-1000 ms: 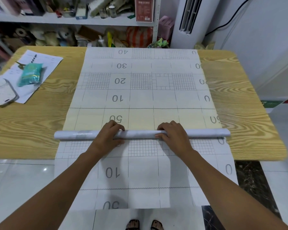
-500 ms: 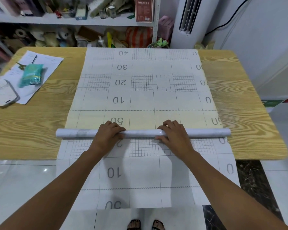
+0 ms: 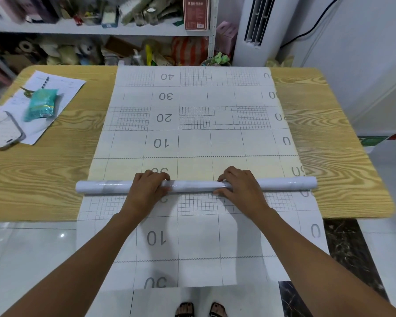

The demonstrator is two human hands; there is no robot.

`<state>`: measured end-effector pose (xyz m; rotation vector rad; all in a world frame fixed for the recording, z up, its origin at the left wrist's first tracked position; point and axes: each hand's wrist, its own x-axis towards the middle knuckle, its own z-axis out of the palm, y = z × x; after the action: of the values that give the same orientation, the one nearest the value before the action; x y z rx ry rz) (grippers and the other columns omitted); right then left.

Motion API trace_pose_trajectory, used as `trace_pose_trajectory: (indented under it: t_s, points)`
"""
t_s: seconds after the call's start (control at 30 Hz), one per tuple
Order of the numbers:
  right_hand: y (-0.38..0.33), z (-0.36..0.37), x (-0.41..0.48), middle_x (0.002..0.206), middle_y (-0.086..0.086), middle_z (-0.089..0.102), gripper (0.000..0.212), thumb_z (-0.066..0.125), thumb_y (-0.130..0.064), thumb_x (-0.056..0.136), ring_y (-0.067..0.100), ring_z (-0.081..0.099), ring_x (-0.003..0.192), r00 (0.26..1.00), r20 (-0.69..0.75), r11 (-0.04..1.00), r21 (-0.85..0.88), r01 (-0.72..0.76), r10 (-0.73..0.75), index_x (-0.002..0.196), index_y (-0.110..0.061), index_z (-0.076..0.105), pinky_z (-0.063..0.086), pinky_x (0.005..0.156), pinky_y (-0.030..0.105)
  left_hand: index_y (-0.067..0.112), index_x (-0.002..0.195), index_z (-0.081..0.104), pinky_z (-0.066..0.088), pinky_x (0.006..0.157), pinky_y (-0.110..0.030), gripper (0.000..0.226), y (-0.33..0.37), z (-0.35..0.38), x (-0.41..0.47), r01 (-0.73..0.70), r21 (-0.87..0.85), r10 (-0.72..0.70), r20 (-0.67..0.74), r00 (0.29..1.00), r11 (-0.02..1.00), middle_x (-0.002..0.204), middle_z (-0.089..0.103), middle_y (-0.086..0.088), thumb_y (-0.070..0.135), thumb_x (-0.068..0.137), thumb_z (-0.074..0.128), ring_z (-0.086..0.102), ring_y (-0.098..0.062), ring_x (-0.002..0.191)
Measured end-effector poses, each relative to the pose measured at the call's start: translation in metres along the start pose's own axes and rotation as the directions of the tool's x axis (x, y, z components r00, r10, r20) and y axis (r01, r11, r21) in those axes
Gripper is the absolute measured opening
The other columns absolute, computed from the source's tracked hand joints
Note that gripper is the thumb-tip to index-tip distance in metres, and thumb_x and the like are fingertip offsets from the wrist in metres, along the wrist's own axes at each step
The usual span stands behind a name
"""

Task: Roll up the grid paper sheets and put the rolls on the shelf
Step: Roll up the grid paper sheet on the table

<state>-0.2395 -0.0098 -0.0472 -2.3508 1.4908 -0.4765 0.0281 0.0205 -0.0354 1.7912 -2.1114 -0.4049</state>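
Your left hand [image 3: 146, 189] and right hand [image 3: 240, 187] grip a thin roll [image 3: 194, 186]; most of the sheet [image 3: 192, 138] lies flat, and the shelf [image 3: 55, 28] step is undone.

My left grip [image 3: 146, 189] and right grip [image 3: 240, 188] both curl over the roll [image 3: 192, 186], which lies crosswise on the grid paper sheet [image 3: 192, 133] near the desk [image 3: 44, 175] front edge, the sheet's near end hanging off that edge.

White phone [image 3: 6, 131] and teal packet [image 3: 41, 105] on a printed sheet [image 3: 65, 84], wooden table [image 3: 44, 175].
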Motion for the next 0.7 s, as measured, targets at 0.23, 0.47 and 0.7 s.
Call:
trace_pose_trajectory:
  t_s: [0.23,0.47,0.7]
  points:
    - [0.001,0.002,-0.002,0.093,-0.003,0.061,0.027,0.062,-0.040,0.078,0.023,0.049,0.084,0.999,-0.040,0.998,-0.056,0.014,-0.017,0.084,-0.015,0.070,0.040,0.072,0.032,0.009,0.093,0.065,0.034,0.072,-0.033,0.040,-0.010,0.003,-0.003,-0.094,0.017,0.093,0.025,0.995,0.995,0.092,0.060,-0.007,0.017,0.059,0.084,0.044,-0.025,0.086]
    - [0.002,0.001,-0.003,0.084,-0.004,0.058,0.044,0.036,-0.047,0.086,0.021,0.047,0.077,0.999,-0.026,0.986,-0.163,0.027,-0.032,0.084,-0.019,0.070,0.029,0.068,0.029,0.007,0.093,0.068,0.032,0.062,-0.031,0.030,-0.011,0.004,-0.001,-0.138,0.069,0.135,0.038,0.990,0.988,0.079,0.063,-0.008,0.017,0.066,0.078,0.054,-0.028,0.072]
    - [-0.002,-0.001,-0.008,0.097,-0.004,0.060,0.048,0.038,-0.053,0.084,0.021,0.049,0.089,1.000,-0.006,0.993,-0.115,-0.007,0.007,0.109,-0.020,0.062,0.033,0.077,0.030,0.009,0.092,0.063,0.029,0.066,-0.030,0.020,-0.005,0.001,-0.002,-0.071,0.003,0.071,0.060,0.996,0.997,0.080,0.064,-0.008,0.017,0.075,0.071,0.042,-0.017,0.073]
